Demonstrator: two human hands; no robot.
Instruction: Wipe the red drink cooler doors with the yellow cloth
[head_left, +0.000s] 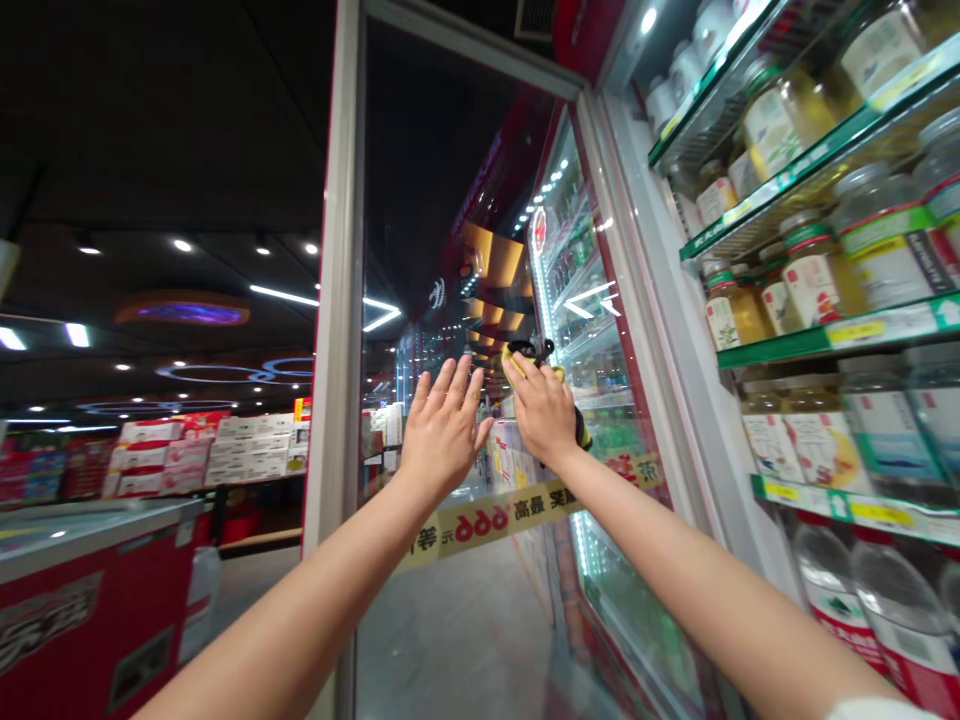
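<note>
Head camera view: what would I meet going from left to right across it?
Red freezer → white boxes → door's left post → left hand → right hand → shelved bottles.

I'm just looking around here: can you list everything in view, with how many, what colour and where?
Glass door: one, clear with a grey frame, centre
Lettered strip: one, yellowish with red and dark print, low across the glass
Shelves: at least four, green-edged, right
Drink bottles: many, mostly yellowish or clear, on the shelves
Large bottles: several, clear with red labels, bottom right
Chest cabinet: one, red with a grey rim, lower left
Boxes: many, white, pink and red, left background
Ceiling lights: many, mostly white, upper left
Floor: grey, below
Cloth: one, yellow, under the right hand
Hands: left and right, bare, before the glass
</note>
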